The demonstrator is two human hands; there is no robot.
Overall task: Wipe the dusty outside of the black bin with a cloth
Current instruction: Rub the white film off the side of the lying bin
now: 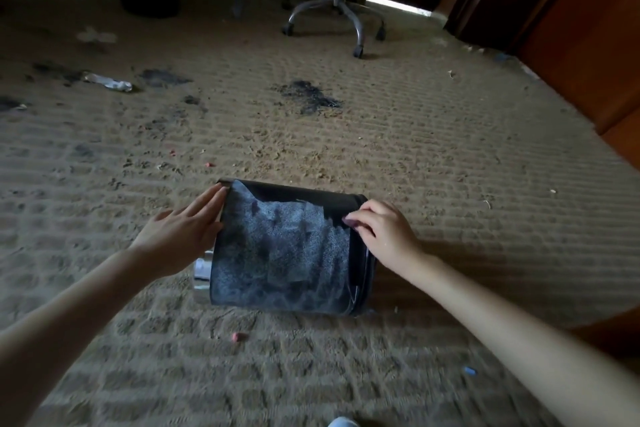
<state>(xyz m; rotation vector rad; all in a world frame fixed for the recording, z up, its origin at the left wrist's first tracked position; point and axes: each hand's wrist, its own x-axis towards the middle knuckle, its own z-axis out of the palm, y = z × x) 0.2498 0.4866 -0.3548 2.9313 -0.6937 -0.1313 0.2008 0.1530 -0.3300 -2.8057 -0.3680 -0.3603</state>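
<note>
The black bin (284,250) lies on its side on the carpet, low in the middle of the view. Grey dust covers most of its upward-facing side, and a band along its far edge is black. My left hand (183,229) presses flat with straight fingers against the bin's left end. At the right end, my right hand (381,232) rests on the bin with its fingers bent over the edge. No cloth is visible in either hand.
The brown carpet (415,149) is dirty, with dark stains, crumbs and small pink bits. A crushed plastic bottle (107,81) lies at far left. An office chair (339,7) on wheels stands behind. Wooden furniture (588,45) runs along the right.
</note>
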